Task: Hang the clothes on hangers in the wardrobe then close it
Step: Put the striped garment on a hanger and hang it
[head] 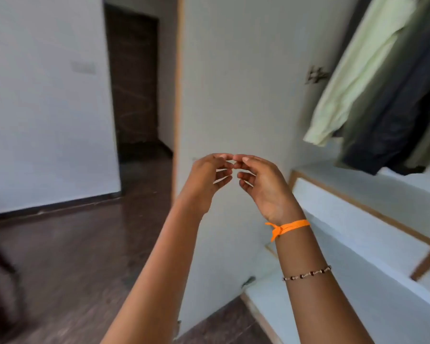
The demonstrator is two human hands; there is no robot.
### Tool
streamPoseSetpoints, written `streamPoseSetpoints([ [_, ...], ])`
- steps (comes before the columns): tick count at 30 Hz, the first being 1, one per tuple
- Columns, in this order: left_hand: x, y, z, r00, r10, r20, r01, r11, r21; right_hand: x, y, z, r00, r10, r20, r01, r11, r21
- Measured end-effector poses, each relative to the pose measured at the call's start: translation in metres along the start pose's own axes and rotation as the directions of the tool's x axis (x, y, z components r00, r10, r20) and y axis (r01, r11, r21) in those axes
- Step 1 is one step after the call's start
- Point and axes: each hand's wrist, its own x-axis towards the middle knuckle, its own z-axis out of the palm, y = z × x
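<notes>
One head-worn view looks forward and down, close over both raised forearms, facing the open wardrobe door (233,95), tilted.

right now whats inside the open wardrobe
A pale green shirt and dark garments hang above a white shelf. Their hangers and the rail are out of frame. Neither the left hand nor the right hand holds anything.

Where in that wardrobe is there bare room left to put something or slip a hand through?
Free: the white ledge under the hanging clothes, between the open wardrobe door and the dark garment. Crowded: the upper right, where the pale green shirt and dark garment hang close together. Both hands, left and right, hold nothing.
</notes>
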Motion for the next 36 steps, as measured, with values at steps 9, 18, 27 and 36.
streamPoseSetpoints([
  [9,-0.12,0.035,-0.286,0.893,-0.027,-0.449,0.015,0.999,-0.031,-0.046,0.137,0.28,0.865,0.307,0.398,-0.36,0.931,0.065],
  [18,-0.275,0.092,-0.544,0.547,-0.026,-0.837,0.031,0.999,-0.011,-0.146,0.238,0.58,0.554,0.509,0.659,-0.616,0.783,-0.086],
  [27,-0.382,0.136,-0.72,0.257,-0.056,-0.965,0.015,0.998,-0.054,-0.212,0.305,0.791,0.268,0.557,0.786,-0.617,0.726,-0.304],
  [36,-0.403,0.18,-0.921,0.07,-0.156,-0.985,0.03,0.988,-0.154,-0.215,0.368,1.012,0.059,0.592,0.804,-0.585,0.673,-0.452],
])
